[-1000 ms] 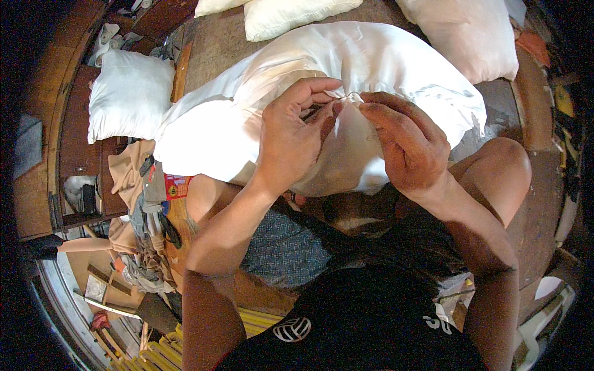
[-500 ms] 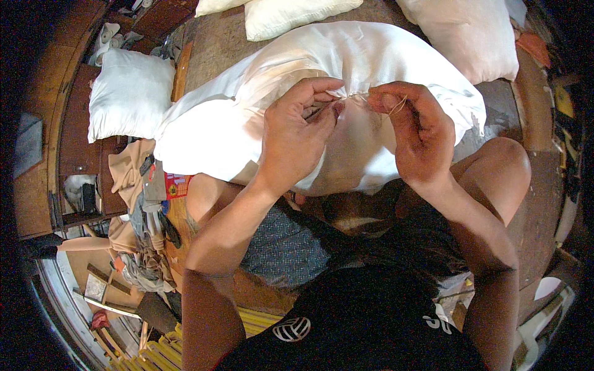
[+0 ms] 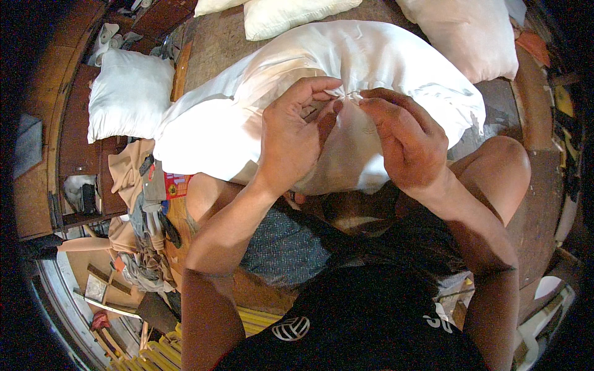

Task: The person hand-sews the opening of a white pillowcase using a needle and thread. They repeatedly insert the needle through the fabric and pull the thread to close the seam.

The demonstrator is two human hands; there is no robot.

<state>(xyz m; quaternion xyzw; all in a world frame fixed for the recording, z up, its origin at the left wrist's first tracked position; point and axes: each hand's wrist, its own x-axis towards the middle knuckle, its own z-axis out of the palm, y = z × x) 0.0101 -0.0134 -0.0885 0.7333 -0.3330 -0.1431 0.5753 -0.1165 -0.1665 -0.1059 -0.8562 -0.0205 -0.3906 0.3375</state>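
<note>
A long white stuffed pillow (image 3: 210, 133) lies across my lap, its fabric bunched along a gathered edge. My left hand (image 3: 292, 133) pinches that edge between thumb and fingers. Close beside it, to the right, my right hand (image 3: 413, 139) has its thumb and forefinger pressed together at the same gathered fabric. A thin pale thread (image 3: 369, 129) shows as a small loop on the cloth just below the right fingertips. Whether a needle is in the right fingers is too small to make out.
A smaller white pillow (image 3: 131, 93) rests at the left. More pillows (image 3: 461, 37) (image 3: 300, 17) lie at the far side on the worn wooden surface (image 3: 213, 46). Crumpled clothes (image 3: 133, 170) are heaped to my left, beside a wooden cabinet (image 3: 83, 142).
My right hand has moved left, and its fingertips are now nearly against my left ones. The thread loop formerly at its fingers now shows on the cloth. My left hand has barely moved.
</note>
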